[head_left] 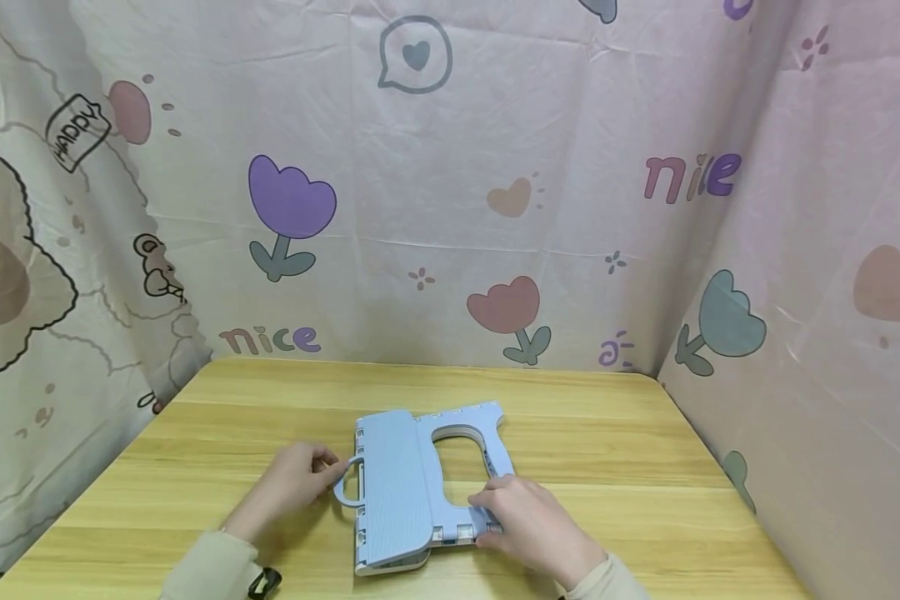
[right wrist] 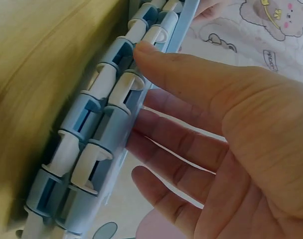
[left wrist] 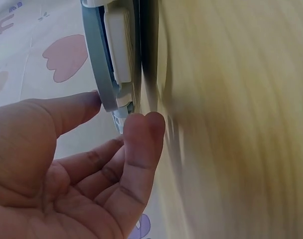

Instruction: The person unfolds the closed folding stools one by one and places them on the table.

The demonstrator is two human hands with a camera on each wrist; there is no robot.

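My pale left sleeve (head_left: 208, 568), nearest | blue folding stool (head_left: 397, 483), between my hands on wood-grain bench (head_left: 607, 450), long axis near-to-far, handle (head_left: 338, 493) pointing left | left hand (head_left: 296, 483): half-open, thumb touching handle | right hand (head_left: 531, 523): pinching stool's hinged edge | printed curtain (head_left: 420, 142) behind | paired hinge rows (right wrist: 94, 129): clear only from right wrist

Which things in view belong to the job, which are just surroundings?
Job:
light blue folding piece
its handle, touched by the left hand
right hand, at the piece's near right corner

Surroundings:
table, under the piece
printed cloth, behind
black band at the left wrist
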